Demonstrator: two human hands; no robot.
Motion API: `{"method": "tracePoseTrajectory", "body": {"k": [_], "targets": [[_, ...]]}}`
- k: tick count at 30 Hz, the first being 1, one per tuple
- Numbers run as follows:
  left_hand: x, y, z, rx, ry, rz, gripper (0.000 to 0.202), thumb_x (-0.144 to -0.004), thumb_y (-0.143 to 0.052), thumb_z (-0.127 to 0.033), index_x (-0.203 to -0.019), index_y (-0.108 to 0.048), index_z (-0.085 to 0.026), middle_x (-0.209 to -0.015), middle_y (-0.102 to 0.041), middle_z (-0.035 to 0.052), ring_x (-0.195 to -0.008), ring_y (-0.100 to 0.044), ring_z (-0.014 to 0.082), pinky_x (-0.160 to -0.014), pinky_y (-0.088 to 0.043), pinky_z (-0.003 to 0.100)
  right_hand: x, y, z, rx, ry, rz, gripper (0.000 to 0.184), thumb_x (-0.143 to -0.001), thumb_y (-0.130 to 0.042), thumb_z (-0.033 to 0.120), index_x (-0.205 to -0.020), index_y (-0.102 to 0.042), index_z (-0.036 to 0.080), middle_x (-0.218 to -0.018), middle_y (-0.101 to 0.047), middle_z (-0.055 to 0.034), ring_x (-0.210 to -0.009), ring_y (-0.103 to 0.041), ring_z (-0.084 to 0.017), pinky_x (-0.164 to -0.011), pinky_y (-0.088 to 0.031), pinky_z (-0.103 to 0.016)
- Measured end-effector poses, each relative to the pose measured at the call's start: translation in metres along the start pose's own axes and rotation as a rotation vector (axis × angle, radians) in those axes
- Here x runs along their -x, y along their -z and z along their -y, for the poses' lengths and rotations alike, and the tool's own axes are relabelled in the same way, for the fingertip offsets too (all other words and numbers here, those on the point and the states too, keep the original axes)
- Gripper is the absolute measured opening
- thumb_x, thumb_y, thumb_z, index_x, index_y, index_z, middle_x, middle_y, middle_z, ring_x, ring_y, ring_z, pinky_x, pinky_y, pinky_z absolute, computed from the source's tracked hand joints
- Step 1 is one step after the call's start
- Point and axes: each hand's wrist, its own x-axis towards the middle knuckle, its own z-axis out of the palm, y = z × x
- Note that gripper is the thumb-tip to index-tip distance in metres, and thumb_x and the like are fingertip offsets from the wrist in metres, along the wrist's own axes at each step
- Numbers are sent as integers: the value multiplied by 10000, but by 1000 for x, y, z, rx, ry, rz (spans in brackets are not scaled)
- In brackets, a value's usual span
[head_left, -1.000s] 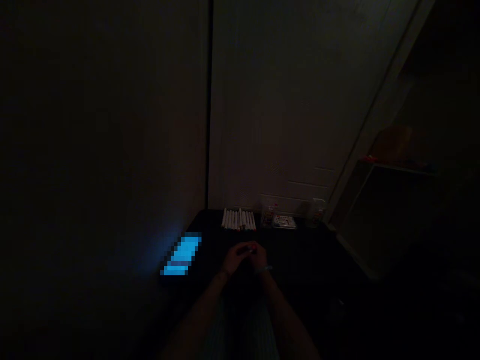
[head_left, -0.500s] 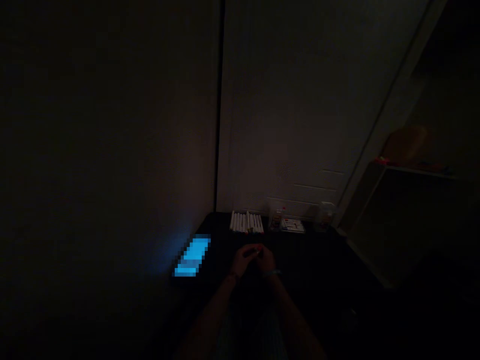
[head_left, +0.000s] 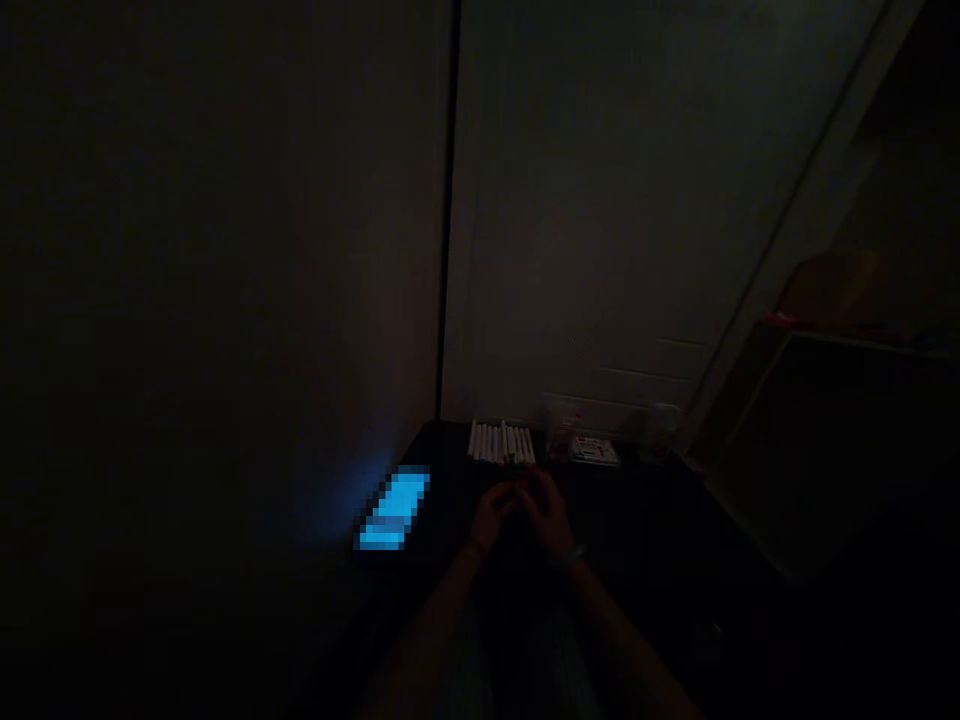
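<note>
The scene is very dark. My left hand and my right hand meet above the dark tabletop, fingers bent toward each other. A small red spot shows between the fingertips; its kind cannot be made out. Just beyond the hands lies a row of several white markers, side by side, with coloured ends toward me. To their right stand a clear container and a flat pack with small markings.
A lit screen, blurred into blocks, glows at the table's left edge. Another clear container stands at the back right. A pale wall rises behind the table. On the right is a shelf with an orange-brown object.
My hands have moved slightly right. The right hand's fingers have lifted and reach farther over the red spot. The whole view has shifted a little.
</note>
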Motion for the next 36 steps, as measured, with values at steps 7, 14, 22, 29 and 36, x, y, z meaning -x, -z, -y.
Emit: {"method": "tracePoseTrajectory", "body": {"k": [7,14,22,29,36], "targets": [[-1,2,1,45,70,-105,294,-632,-607,-252,-907,-607,-148,-970,-629,73,-930,-554,196,-881,-379,341,-16,1,13,208,152,252,364,-791,-444,229,-1154,-452,255,-1107,-528,-33,-1017,-477,-162,-894,-362,-328],[-1,-2,-2,59,56,-86,335,-636,-613,-308,-932,-597,-154,-1019,-612,74,-963,-544,191,-900,-368,332,-12,-2,8,163,-19,159,303,-793,-443,289,-1088,-481,229,-941,-603,-18,-820,-575,-137,-733,-446,-246],[0,-6,-2,-11,117,-83,353,-660,-572,-390,-920,-603,-153,-941,-638,63,-888,-569,184,-816,-410,306,-67,30,15,-4,-51,-28,333,-729,-500,392,-976,-539,173,-897,-610,-48,-793,-575,-150,-689,-468,-271],[4,-6,-14,-189,90,-23,374,-708,-460,-488,-699,-634,-157,-642,-636,18,-694,-571,156,-709,-402,256,-165,110,-6,-85,-64,-417,453,-672,-524,448,-982,-508,118,-818,-589,-63,-703,-563,-118,-648,-472,-274],[6,-9,-14,-237,88,-12,416,-712,-430,-522,-676,-623,-155,-611,-618,10,-664,-559,148,-668,-389,237,-181,122,-36,69,-72,-659,475,-693,-485,427,-1052,-449,119,-777,-593,-62,-660,-569,-125,-614,-453,-262]]}}
